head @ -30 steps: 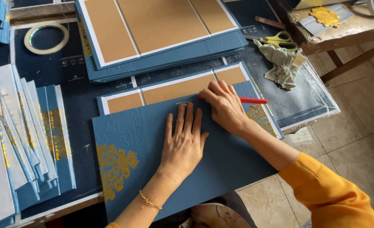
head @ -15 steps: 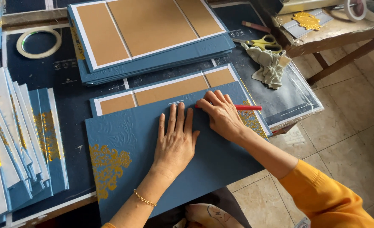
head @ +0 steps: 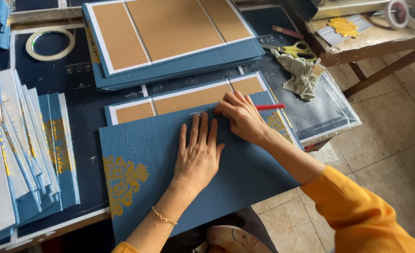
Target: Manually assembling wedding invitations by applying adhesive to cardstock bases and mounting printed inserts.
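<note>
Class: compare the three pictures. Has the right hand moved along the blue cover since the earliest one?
Yes. The right hand, holding the red tool, has slid left along the blue cover's top edge, closer to the left hand, whose fingertips it now nearly meets.

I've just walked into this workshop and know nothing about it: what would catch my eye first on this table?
Front and centre, a blue embossed cover sheet with a gold ornament lies under the left hand, pressed flat. The right hand holds a red tool at its upper edge. Behind, a stack of blue folders shows brown board panels.
</note>
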